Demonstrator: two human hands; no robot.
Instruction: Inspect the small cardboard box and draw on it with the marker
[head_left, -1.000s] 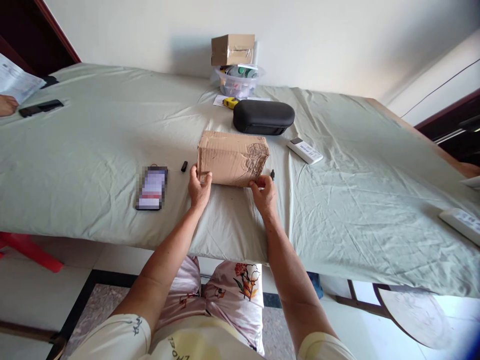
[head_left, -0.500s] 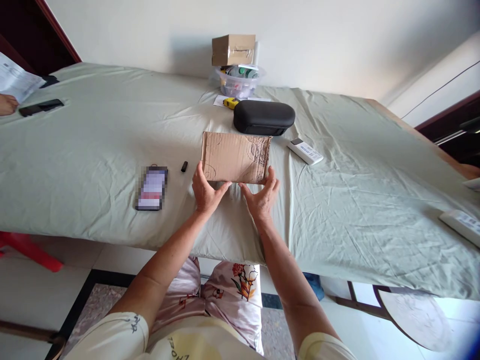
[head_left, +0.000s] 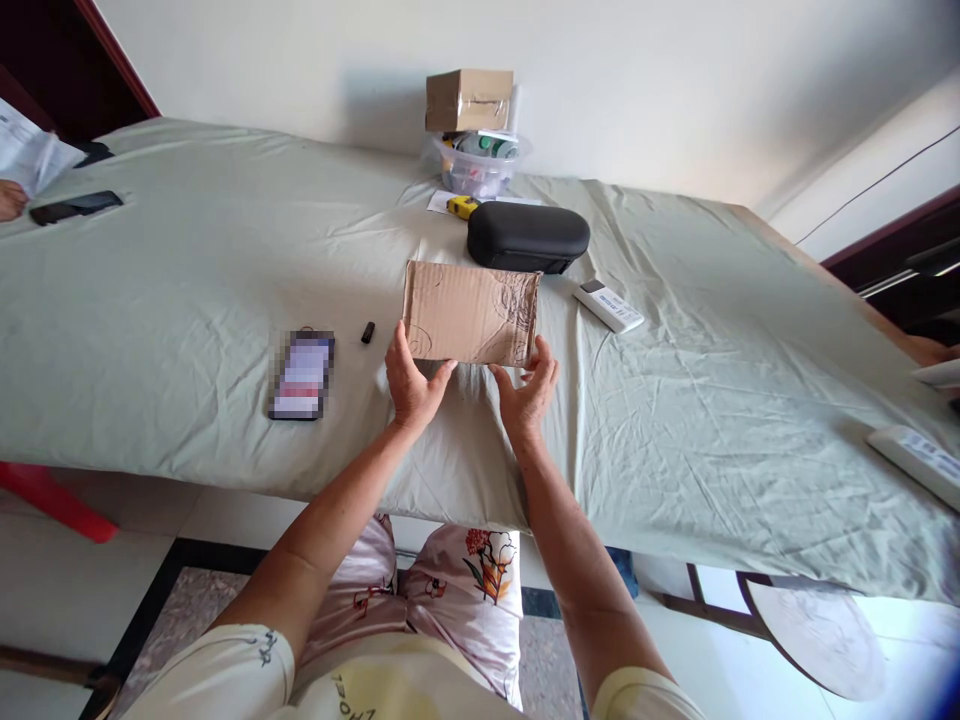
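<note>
In the head view a flat rectangular piece of brown cardboard (head_left: 465,310), marked with dark scribbles at its right side, lies in front of me over the green cloth. My left hand (head_left: 415,388) grips its near left corner, thumb along the near edge and fingers at the left side. At the near right corner my right hand (head_left: 527,395) holds it the same way, thumb at the near edge. Some fingertips are hidden by the cardboard. Just behind it sits a black zip case (head_left: 529,235).
A phone (head_left: 302,377) and a small black object (head_left: 368,332) lie left. Right is a white box-like device (head_left: 609,306). Farther back are a yellow tape measure (head_left: 463,207) and a plastic tub (head_left: 480,175) under a cardboard box (head_left: 469,100). Another person's hand (head_left: 11,200) shows at far left.
My right thumb has slid a little to the right along the cardboard's near edge, widening the gap between my thumbs. The cardboard stays almost in place.
</note>
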